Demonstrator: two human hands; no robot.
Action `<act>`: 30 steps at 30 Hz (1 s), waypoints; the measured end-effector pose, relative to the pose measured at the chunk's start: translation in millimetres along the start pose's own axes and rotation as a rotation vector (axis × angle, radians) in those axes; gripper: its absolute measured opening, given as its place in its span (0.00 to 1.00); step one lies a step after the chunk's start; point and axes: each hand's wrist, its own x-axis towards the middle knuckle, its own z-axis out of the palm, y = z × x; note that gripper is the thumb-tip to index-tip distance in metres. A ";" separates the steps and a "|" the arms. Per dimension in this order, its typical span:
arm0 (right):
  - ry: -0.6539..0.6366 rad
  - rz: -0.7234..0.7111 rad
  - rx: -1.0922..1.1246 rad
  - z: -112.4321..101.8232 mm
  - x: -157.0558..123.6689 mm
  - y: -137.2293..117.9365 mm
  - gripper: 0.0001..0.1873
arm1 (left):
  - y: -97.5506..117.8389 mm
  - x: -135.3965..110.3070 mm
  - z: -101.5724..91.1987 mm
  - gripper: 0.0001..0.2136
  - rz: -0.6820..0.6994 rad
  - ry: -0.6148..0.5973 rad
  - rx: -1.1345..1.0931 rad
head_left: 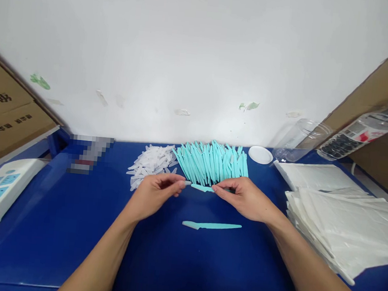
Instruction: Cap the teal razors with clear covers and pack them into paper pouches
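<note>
My left hand (155, 193) pinches a small translucent blade cap (188, 183) between thumb and fingertips. Just to its right, my right hand (245, 198) grips a teal eyebrow razor (201, 188), its head pointing left toward the cap with a narrow gap between them. Behind my left hand lies a heap of whitish translucent caps (153, 160). A large pile of teal eyebrow razors (213, 163) lies side by side behind both hands. Closer to me, a single eyebrow razor (213, 226) rests flat on the blue table (169, 262), head to the left.
White padded packets (351, 224) are stacked at the right. Behind them are a white lid (260, 155), a clear jar (300, 140) and a tilted plastic bottle (363, 130). A power strip (0, 195) and a cardboard box (8, 109) stand left; a white wall (188, 58) rises behind.
</note>
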 end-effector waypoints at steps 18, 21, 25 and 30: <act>-0.061 -0.047 -0.167 3.0 -4.2 -13.7 0.18 | 3.3 -10.0 30.7 0.17 -0.104 -0.138 0.112; -0.171 -0.134 -0.240 8.5 -7.5 -16.5 0.15 | 6.5 -15.0 26.5 0.12 0.049 -0.202 0.337; -0.211 -0.166 -0.296 17.7 -8.6 -17.5 0.13 | 5.7 -17.8 23.3 0.12 0.201 -0.279 0.633; -0.195 -0.132 -0.291 20.3 -10.7 -16.7 0.14 | 5.5 -20.0 24.7 0.08 0.213 -0.338 0.670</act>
